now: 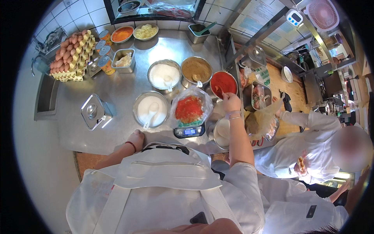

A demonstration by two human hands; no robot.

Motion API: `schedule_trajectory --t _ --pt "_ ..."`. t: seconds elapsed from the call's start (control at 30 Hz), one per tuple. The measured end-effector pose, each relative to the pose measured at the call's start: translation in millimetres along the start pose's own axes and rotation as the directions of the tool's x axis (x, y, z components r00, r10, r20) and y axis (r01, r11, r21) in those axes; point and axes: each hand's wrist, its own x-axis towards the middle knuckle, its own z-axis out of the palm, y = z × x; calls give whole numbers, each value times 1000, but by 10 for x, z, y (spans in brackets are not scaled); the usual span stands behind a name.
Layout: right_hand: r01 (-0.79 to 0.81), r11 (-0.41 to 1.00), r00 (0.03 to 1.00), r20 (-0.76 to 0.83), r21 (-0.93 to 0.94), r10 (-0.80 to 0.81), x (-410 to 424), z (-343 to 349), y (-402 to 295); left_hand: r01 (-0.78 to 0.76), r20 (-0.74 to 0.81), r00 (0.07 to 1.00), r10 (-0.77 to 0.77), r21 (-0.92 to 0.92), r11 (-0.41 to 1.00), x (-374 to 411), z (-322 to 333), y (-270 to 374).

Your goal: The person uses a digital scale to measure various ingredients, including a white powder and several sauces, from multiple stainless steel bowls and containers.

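Note:
My right hand (231, 102) holds a scoop (219, 88) dipped in red powder in a round metal bowl (224, 83). My left hand (137, 138) rests at the front edge of the steel table (87, 140), its fingers curled, near a bowl of white granules (151, 108) with a white spoon in it. Between the hands a clear plastic bag (190, 106) lies open on a digital scale (189, 131), with red and tan powder inside. Behind stand a bowl of white powder (164, 73) and a bowl of brown powder (196, 70), each with a scoop. My right forearm partly covers another bowl (223, 133).
Egg trays (73, 58), cans (106, 63), a steel container (124, 61) and a lidded container (95, 112) stand on the left. Two plates of orange (122, 34) and pale yellow food (145, 31) are at the back. A co-worker (304, 146) handles a plastic bag on the right.

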Motion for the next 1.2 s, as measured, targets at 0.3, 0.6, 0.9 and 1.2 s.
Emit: schedule_trajectory --t 0.3,0.6,0.9,1.2 --pt "-573 413 764 278 708 583 24 -155 17 -27 -33 999 26 -38 999 32 143 -85" --pt "-489 188 764 314 852 564 -157 -374 91 -11 -35 999 9 -65 998 -2 86 -38" --pt "-401 -2 782 343 916 520 -348 -359 4 -17 -30 999 16 -38 999 -12 51 -24" --pt "-354 -36 794 320 935 516 -408 -358 -47 0 2 1000 0 -9 1000 37 50 -39"
